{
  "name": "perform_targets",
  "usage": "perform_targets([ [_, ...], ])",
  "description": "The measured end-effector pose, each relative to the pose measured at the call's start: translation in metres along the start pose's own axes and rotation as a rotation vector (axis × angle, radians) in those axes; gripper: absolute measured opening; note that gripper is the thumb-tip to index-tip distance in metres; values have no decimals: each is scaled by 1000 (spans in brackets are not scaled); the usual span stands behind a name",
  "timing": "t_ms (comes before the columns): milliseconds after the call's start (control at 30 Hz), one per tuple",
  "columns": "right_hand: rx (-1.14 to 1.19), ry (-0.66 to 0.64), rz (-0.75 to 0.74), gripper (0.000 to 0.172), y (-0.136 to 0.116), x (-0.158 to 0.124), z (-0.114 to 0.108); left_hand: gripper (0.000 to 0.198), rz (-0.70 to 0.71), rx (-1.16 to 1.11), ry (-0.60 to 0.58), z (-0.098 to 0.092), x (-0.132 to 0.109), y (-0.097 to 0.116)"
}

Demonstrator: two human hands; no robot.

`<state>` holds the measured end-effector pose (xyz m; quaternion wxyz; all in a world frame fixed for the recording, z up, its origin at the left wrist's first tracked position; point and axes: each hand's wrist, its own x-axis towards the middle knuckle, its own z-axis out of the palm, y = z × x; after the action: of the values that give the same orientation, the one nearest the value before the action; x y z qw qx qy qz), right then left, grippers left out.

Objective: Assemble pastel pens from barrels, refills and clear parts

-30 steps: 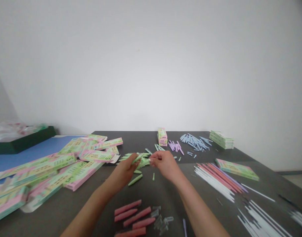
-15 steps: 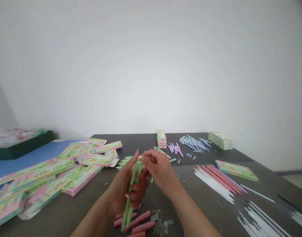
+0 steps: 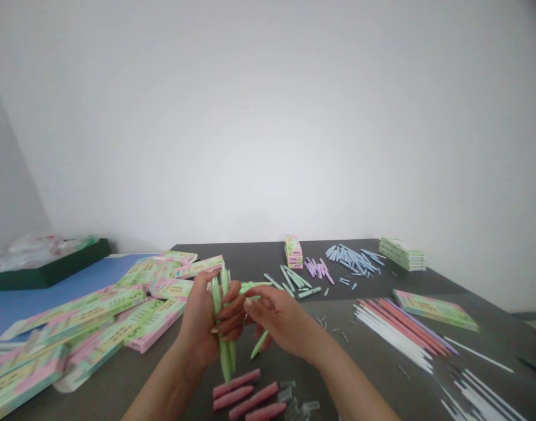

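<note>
My left hand (image 3: 208,318) is closed round several light green pen barrels (image 3: 225,354), which stand nearly upright with their tapered ends down. My right hand (image 3: 279,318) is beside it, close to the left fingertips. Its fingers are curled, and a green pen barrel (image 3: 259,345) slants out below them; the fingers hide its upper part. Behind the hands more green barrels (image 3: 255,286) lie on the table, partly covered. Several pink barrels (image 3: 253,399) and small clear plastic caps (image 3: 294,402) lie just below the hands.
Printed boxes (image 3: 131,321) pile up at the left, near a dark green tray (image 3: 52,270) with plastic bags. Mint (image 3: 296,278), purple (image 3: 319,269) and blue (image 3: 353,260) pen parts lie at the back. White refills (image 3: 393,339) and a box (image 3: 434,310) are on the right.
My left hand has moved left and apart from the right hand, keeping its green barrels. My right hand has dropped slightly, and more of its slanting green barrel shows. The view has shifted slightly.
</note>
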<state>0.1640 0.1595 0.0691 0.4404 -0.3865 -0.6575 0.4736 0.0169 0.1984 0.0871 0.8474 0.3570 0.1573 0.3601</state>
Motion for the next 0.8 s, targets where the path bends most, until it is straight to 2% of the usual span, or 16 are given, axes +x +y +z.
perform_targets([
  [67, 77, -143, 57, 41, 1, -1, 7, 44, 78, 28, 97, 4, -1, 5],
  [100, 106, -167, 72, 43, 2, -1, 12, 45, 101, 46, 139, 6, -2, 7],
  [133, 121, -153, 80, 45, 4, -1, 17, 44, 119, 64, 175, 8, -3, 8],
  [267, 69, 40, 51, 45, 12, 1, 38, 38, 205, 87, 263, 13, -5, 7],
  [400, 82, 84, 1, 41, 19, 3, 46, 37, 211, 99, 288, 16, -6, 6],
  [567, 299, -51, 96, 35, 14, 4, 42, 43, 229, 203, 370, 17, -8, 15],
  [733, 530, -201, 131, 56, 15, 2, 38, 22, 403, 294, 473, 10, -16, 24],
  [800, 606, -259, 155, 61, 16, 1, 34, 20, 497, 398, 554, 6, -22, 30],
])
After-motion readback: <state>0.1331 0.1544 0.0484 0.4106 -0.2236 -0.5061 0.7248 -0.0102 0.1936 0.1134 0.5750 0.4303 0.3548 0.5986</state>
